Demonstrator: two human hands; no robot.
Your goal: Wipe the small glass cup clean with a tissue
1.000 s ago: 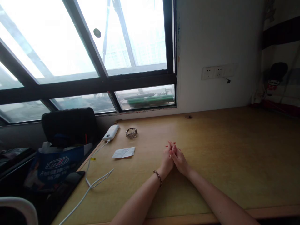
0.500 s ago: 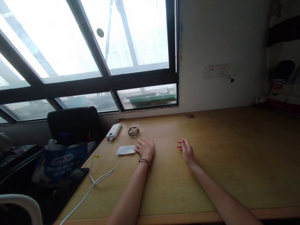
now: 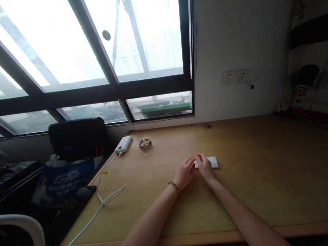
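Observation:
A small white paper tissue (image 3: 212,162) lies on the wooden desk (image 3: 256,164) in front of me. My left hand (image 3: 185,172), with a bead bracelet on the wrist, has its fingertips curled onto the tissue's left edge. My right hand (image 3: 204,165) rests on the same end of the tissue, fingers bent down on it. Both hands touch each other over the paper.
A white power bank (image 3: 123,144) with a white cable (image 3: 102,198) and a silver bracelet (image 3: 145,144) lie near the window. A black chair (image 3: 77,136) and a blue bag (image 3: 61,181) stand left of the desk. Wall sockets (image 3: 238,77) sit above the desk.
My left hand reached the tissue at the left, then brought it right to the desk's middle. My right hand closed in to meet it on the paper.

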